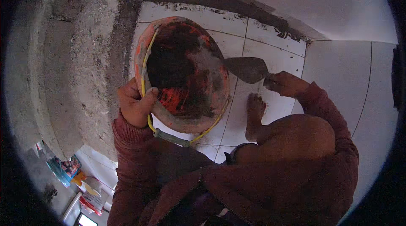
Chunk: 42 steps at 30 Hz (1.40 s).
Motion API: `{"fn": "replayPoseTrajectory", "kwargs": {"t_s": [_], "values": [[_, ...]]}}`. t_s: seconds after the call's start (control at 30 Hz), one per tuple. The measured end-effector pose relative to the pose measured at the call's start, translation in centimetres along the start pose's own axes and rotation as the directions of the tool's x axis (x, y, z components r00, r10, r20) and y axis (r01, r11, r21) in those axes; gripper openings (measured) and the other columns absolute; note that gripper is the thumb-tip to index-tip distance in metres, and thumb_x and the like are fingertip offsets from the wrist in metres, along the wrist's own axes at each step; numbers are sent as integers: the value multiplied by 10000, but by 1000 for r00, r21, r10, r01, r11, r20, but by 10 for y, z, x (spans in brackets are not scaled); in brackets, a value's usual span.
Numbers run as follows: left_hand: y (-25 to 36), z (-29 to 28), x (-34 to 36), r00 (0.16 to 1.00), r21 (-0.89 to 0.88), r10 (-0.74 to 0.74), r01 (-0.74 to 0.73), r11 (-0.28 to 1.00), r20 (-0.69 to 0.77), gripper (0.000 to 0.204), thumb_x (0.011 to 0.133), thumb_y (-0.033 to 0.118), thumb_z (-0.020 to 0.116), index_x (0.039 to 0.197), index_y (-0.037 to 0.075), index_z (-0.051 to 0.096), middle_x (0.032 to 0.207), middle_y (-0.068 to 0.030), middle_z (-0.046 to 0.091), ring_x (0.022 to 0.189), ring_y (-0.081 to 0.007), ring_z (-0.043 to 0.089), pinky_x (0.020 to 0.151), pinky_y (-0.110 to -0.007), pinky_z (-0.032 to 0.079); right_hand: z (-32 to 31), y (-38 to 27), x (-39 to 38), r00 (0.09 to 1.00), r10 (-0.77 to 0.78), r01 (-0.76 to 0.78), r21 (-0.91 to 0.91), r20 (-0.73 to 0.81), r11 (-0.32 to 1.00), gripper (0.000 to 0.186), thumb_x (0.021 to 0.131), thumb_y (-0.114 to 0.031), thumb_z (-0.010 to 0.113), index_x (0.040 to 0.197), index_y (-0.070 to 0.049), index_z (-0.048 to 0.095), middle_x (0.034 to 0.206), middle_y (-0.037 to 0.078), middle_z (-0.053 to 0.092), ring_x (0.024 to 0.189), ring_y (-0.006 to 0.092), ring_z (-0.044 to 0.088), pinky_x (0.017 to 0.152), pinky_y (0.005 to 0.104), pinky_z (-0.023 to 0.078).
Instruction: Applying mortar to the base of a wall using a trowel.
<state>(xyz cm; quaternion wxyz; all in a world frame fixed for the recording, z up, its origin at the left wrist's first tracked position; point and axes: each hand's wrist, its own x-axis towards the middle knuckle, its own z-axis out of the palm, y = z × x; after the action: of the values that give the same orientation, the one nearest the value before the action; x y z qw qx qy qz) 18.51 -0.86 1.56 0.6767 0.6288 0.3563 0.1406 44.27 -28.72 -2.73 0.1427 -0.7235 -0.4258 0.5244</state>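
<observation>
An orange bucket (198, 112), smeared inside with dark mortar, is tilted so that its mouth faces me. My left hand (138, 102) grips its left rim, the thumb lying over the edge. The bucket's yellow wire handle with a green grip (171, 138) hangs along the near side of the rim. In my right hand (287, 84) is a trowel (247, 68), held by its handle. Its dark blade points left, and the tip is at the bucket's right rim; whether they touch I cannot tell.
Rough concrete steps (91, 57) rise on the left. White floor tiles (275, 54) lie under the bucket, with mortar crumbs along the far wall's base. My bare foot (255, 109) rests right of the bucket. Bags and containers (91, 190) sit at the lower left.
</observation>
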Motion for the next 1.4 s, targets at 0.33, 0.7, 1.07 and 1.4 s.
{"fn": "replayPoseTrajectory", "kwargs": {"t_s": [0.33,0.7,1.07,1.4], "values": [[9,6,-8,969,167,17,-60,984,245,80,690,49,545,753,-1,546,638,7,542,588,-51,483,550,-205,397,-20,15,58,992,-96,68,-308,-77,949,235,797,-239,473,861,-15,494,741,177,542,704,338,530,635,393,410],[2,-9,5,995,202,-74,60,977,63,138,667,86,558,773,0,572,673,-23,570,622,-91,503,565,-249,416,50,45,32,888,-59,60,-13,-456,998,360,675,-280,535,929,-28,487,814,201,544,760,386,512,658,436,409],[-60,-101,49,913,212,287,-353,911,289,247,784,210,536,961,37,542,813,-62,556,676,-108,499,576,-238,405,118,97,-16,199,779,-91,780,-595,619,203,691,-149,498,853,-33,460,772,215,514,748,388,507,625,446,405],[-74,-113,66,961,30,175,-185,982,214,354,713,169,583,1016,4,502,914,-59,545,775,-147,501,692,-268,395,87,194,83,163,510,-490,380,-844,785,187,676,-211,504,735,-35,491,707,173,485,637,311,508,547,401,436]]}}
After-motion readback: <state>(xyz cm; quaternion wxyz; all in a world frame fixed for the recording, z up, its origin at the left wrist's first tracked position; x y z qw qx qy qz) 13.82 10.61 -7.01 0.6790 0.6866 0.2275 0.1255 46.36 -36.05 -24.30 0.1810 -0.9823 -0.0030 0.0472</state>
